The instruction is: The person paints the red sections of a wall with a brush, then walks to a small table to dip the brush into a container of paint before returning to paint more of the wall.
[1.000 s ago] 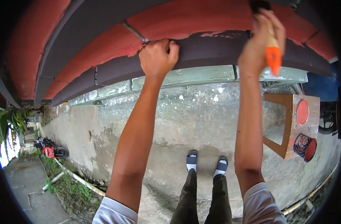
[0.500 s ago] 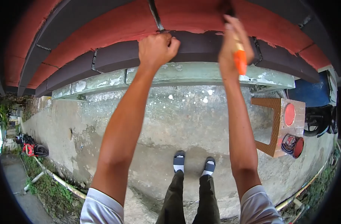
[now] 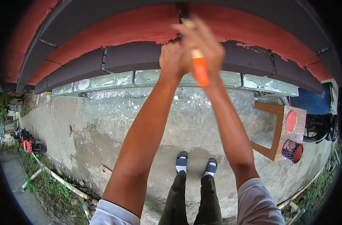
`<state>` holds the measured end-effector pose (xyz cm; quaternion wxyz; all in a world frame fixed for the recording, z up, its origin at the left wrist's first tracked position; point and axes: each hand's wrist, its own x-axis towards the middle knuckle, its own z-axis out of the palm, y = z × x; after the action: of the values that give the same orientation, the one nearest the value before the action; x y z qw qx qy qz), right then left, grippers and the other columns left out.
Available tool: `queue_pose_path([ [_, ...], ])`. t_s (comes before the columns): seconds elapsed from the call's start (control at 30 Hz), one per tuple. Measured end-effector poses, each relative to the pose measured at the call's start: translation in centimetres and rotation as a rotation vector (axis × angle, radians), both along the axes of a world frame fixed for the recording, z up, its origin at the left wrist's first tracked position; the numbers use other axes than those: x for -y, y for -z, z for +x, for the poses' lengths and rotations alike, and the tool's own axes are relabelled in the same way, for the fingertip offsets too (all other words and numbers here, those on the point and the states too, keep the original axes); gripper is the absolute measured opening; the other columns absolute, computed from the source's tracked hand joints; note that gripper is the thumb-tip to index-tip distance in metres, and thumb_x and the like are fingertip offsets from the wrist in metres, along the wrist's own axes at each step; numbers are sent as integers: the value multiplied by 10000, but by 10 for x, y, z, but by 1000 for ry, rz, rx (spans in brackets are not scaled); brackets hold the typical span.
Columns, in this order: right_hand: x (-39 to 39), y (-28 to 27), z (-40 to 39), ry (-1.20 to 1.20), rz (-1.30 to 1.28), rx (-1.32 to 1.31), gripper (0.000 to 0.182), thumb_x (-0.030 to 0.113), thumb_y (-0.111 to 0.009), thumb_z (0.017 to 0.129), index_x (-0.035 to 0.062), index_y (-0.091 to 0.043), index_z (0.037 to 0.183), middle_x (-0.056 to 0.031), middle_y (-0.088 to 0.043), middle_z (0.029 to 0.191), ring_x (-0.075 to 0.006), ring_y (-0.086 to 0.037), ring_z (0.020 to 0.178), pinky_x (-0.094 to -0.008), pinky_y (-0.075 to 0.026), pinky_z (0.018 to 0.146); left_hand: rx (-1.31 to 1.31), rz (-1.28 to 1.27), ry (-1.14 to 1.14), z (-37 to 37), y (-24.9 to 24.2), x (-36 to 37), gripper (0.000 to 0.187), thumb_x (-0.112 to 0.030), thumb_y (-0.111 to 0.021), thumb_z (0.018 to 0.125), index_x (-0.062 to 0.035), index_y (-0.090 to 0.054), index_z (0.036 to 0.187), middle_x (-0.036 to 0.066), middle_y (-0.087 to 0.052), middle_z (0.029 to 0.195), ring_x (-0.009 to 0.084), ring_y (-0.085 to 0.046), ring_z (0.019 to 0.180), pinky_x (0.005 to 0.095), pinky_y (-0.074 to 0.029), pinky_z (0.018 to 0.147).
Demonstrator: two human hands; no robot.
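Note:
Ahead runs a ledge with a red painted band (image 3: 122,28) and a dark grey edge (image 3: 137,56). My left hand (image 3: 172,60) rests closed on the dark grey edge; whether its fingers hold anything is hidden. Just right of it, blurred by motion, my right hand (image 3: 206,48) grips a paintbrush (image 3: 199,69) with an orange-tipped handle. The dark bristle end points up against the red band, over a joint. Uneven red paint marks the border between the red and grey.
Below the ledge is a worn pale green ledge (image 3: 152,78). A wooden stool (image 3: 277,131) at the right bears a red round lid (image 3: 291,121) and a paint can (image 3: 297,153). A red motorcycle (image 3: 28,145) stands far left, a blue object (image 3: 309,99) at right.
My right hand has swept left with the brush, from the right side to beside my left hand. My left hand sits farther right in view, and the view has shifted slightly.

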<state>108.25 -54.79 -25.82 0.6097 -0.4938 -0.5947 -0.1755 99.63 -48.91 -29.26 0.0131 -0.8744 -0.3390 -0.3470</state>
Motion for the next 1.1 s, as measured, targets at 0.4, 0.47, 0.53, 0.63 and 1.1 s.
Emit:
queue_pose_path([
  [0.4,1,-11,6,189,-4,-72,220,33,-654,944,73,-801,1102,-175,-736,1219,-308,-743,1024,-386,-585,880,4,-162,-23,3,-11,4,239,-317,-723,820,-89,-724,746,143,-716,676,384,-718,612,534,-590,621],
  [0.47,4,-18,3,-58,-65,-255,210,44,-666,944,82,-798,1102,-166,-737,1217,-323,-736,1033,-392,-580,899,-8,-127,-74,-1,-11,2,233,-316,-725,817,-89,-729,761,145,-718,683,387,-716,612,526,-590,618],
  [0.53,5,-19,3,-200,-37,-107,218,28,-658,938,82,-799,1095,-157,-743,1166,-307,-737,1020,-382,-578,884,217,-184,-35,4,-4,8,227,-309,-724,809,-88,-728,759,149,-714,683,390,-712,609,518,-588,609],
  [0.63,-5,-27,5,-298,12,-123,207,43,-676,896,105,-782,1064,-122,-700,957,-283,-686,827,-387,-555,745,435,-200,34,5,-2,3,211,-282,-709,786,-83,-707,717,153,-697,660,396,-695,592,509,-579,587],
  [1.1,20,-8,53,367,99,-99,191,-34,-650,905,62,-793,987,-180,-740,1163,-275,-746,974,-345,-573,868,76,-13,-58,7,2,-2,214,-228,-630,776,-62,-647,642,170,-665,630,393,-655,547,504,-539,537],
])
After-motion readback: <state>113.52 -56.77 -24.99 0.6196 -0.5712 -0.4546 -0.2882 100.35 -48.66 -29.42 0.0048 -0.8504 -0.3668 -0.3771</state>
